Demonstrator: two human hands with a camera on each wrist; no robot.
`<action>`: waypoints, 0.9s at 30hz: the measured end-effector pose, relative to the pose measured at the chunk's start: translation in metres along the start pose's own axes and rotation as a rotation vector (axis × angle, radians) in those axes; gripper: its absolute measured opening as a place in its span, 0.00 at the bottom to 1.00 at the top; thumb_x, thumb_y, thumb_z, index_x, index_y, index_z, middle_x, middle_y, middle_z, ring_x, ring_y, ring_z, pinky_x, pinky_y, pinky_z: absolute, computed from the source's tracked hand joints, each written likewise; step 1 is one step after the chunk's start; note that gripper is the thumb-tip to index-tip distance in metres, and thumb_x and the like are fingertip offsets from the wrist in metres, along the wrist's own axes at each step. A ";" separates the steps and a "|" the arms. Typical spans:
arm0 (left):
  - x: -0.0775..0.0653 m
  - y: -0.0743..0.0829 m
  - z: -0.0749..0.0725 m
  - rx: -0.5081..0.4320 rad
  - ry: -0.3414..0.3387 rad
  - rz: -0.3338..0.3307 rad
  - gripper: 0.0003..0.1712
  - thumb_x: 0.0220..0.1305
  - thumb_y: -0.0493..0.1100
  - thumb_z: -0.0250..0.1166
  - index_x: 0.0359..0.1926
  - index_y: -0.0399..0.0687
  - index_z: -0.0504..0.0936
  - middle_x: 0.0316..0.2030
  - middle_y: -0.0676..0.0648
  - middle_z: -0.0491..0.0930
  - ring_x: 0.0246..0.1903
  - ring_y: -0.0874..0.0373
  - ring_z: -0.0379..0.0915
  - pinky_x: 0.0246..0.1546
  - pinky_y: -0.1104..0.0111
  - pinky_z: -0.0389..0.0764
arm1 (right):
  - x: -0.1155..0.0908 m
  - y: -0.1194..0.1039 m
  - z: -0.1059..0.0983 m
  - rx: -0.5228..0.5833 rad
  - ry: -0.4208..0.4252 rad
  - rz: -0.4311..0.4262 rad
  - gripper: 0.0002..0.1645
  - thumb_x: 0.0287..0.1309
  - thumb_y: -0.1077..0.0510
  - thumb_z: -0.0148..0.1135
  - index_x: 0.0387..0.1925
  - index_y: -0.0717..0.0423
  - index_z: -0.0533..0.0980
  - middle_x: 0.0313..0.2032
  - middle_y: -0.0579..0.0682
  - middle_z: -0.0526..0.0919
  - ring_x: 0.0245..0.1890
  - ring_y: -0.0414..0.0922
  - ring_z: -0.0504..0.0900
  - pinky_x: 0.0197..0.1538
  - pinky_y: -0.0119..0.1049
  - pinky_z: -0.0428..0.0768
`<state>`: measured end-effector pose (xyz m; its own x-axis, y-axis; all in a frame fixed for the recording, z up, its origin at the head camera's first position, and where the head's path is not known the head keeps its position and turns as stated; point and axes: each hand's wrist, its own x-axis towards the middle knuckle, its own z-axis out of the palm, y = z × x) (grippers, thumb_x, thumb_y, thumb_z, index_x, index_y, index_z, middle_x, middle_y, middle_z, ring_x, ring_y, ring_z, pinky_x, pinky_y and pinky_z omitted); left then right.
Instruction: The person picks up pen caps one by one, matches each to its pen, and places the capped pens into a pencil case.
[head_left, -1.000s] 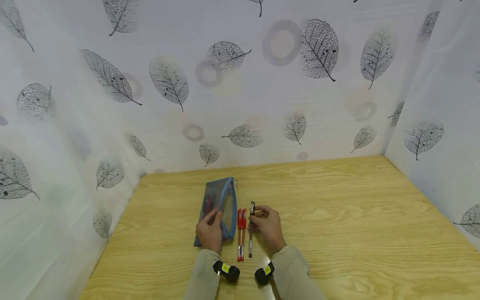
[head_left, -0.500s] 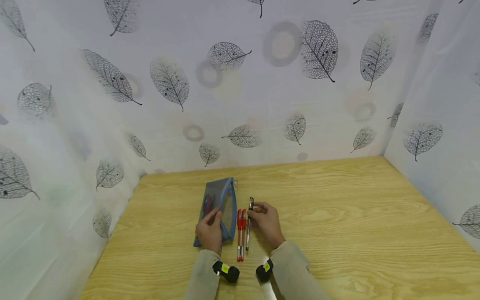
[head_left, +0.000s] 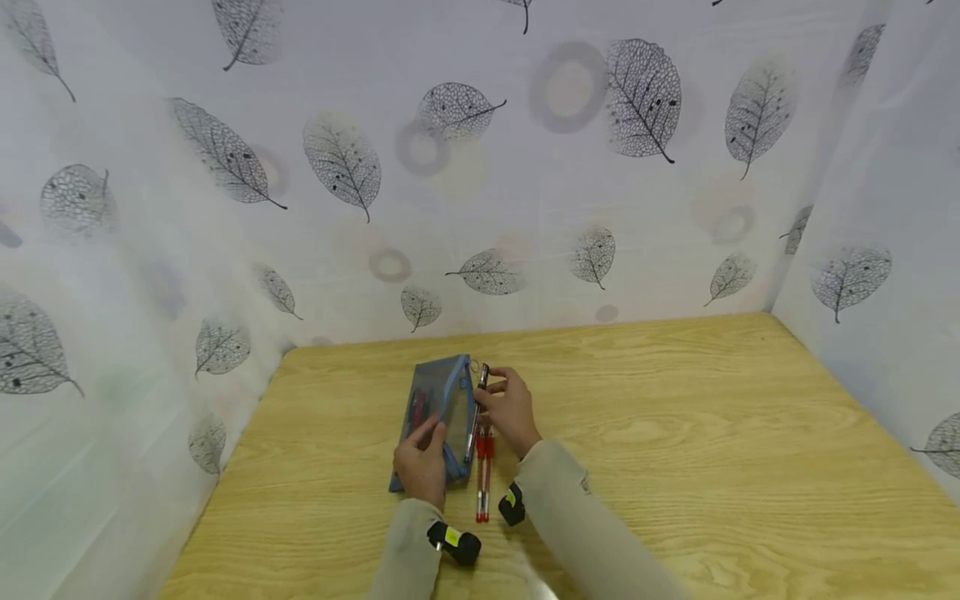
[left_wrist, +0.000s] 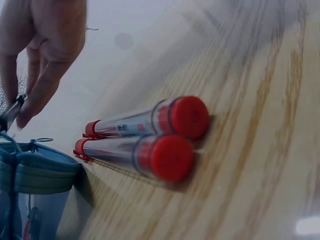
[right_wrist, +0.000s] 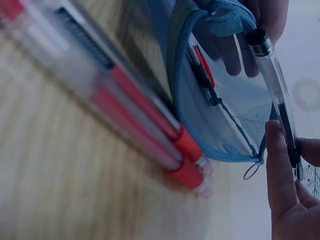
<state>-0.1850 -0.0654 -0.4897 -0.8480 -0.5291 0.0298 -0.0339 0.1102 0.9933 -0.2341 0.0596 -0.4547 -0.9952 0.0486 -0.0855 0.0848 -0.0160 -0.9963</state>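
Observation:
My right hand (head_left: 510,408) pinches a clear gel pen with a black cap (right_wrist: 275,85) between thumb and fingers. The pen slants over the open mouth of a blue mesh zip pencil case (head_left: 437,379). On the near side of the case, my left hand (head_left: 422,468) pinches its upper edge and holds the mouth apart. A red and a dark pen (right_wrist: 202,75) show inside the case through the mesh. Two red-capped gel pens (left_wrist: 150,135) lie side by side on the table, just right of the case and below my right hand.
The wood-grain table (head_left: 675,433) extends to the right and in front. A white leaf-print curtain (head_left: 525,200) stands behind the table and along both sides. A small zip ring (right_wrist: 252,171) hangs at the far end of the case.
My right hand has lifted the black-capped pen and carried it left and away from me, from beside the red pens to the case's mouth. The left hand stays put.

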 end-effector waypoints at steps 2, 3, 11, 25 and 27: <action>0.000 0.001 0.000 -0.005 -0.001 -0.001 0.11 0.61 0.37 0.68 0.45 0.43 0.87 0.42 0.41 0.85 0.43 0.49 0.81 0.44 0.57 0.80 | 0.004 -0.002 0.006 -0.030 0.013 -0.004 0.29 0.60 0.67 0.62 0.61 0.65 0.66 0.41 0.61 0.76 0.30 0.50 0.82 0.30 0.41 0.83; 0.000 0.001 0.000 -0.004 -0.001 -0.001 0.11 0.61 0.37 0.68 0.45 0.42 0.87 0.42 0.41 0.85 0.44 0.49 0.81 0.45 0.57 0.80 | 0.005 -0.002 0.008 -0.048 0.020 -0.001 0.28 0.59 0.67 0.63 0.60 0.65 0.66 0.40 0.61 0.76 0.29 0.49 0.82 0.29 0.40 0.83; 0.001 0.002 0.000 -0.008 -0.001 -0.001 0.11 0.60 0.37 0.68 0.44 0.41 0.87 0.42 0.41 0.85 0.43 0.49 0.81 0.40 0.67 0.80 | 0.013 0.013 0.020 -0.110 0.001 0.041 0.26 0.57 0.64 0.64 0.57 0.66 0.70 0.36 0.59 0.82 0.27 0.49 0.84 0.28 0.40 0.83; 0.001 0.002 0.000 -0.018 0.000 -0.001 0.10 0.60 0.37 0.68 0.44 0.44 0.88 0.41 0.41 0.85 0.41 0.51 0.81 0.33 0.77 0.76 | 0.008 0.012 0.016 -0.001 -0.018 0.055 0.21 0.61 0.63 0.60 0.55 0.68 0.73 0.42 0.65 0.81 0.33 0.57 0.85 0.31 0.43 0.84; 0.001 0.002 0.000 -0.014 0.005 -0.004 0.10 0.60 0.37 0.68 0.43 0.44 0.88 0.40 0.41 0.85 0.41 0.51 0.81 0.33 0.76 0.76 | 0.007 0.013 0.015 0.000 -0.010 0.055 0.20 0.61 0.64 0.60 0.54 0.68 0.73 0.43 0.65 0.81 0.29 0.55 0.84 0.29 0.42 0.84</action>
<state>-0.1860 -0.0660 -0.4880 -0.8454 -0.5334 0.0261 -0.0298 0.0958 0.9950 -0.2410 0.0451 -0.4677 -0.9894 0.0374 -0.1400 0.1394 -0.0180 -0.9901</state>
